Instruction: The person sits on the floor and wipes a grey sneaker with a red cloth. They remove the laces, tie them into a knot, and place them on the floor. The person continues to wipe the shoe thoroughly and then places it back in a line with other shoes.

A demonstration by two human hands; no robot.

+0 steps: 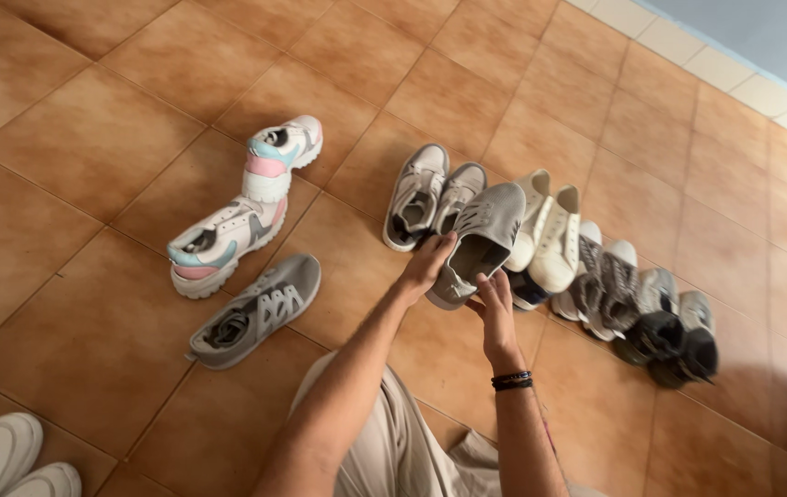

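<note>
Covering nearly the whole view, an orange tiled floor [90, 138] is seen, with a pale wall [761, 37] at the upper right. A row of shoes is lined up along it: white sneakers [550, 235], patterned grey ones [609, 290], and dark ones [678, 345]. Two pastel-trimmed sneakers [237, 207] and a single grey knit shoe [255, 313] are left apart on the tiles. A grey shoe [478, 241] is held tilted above the floor, beside a grey pair [430, 195]. It is clasped at the heel opening by the left hand [427, 264], while the right hand [496, 308] is laid against its sole edge, fingers partly spread. The shoe is judged light and soft-sided, best taken at the stiffer heel. No containers are seen.
</note>
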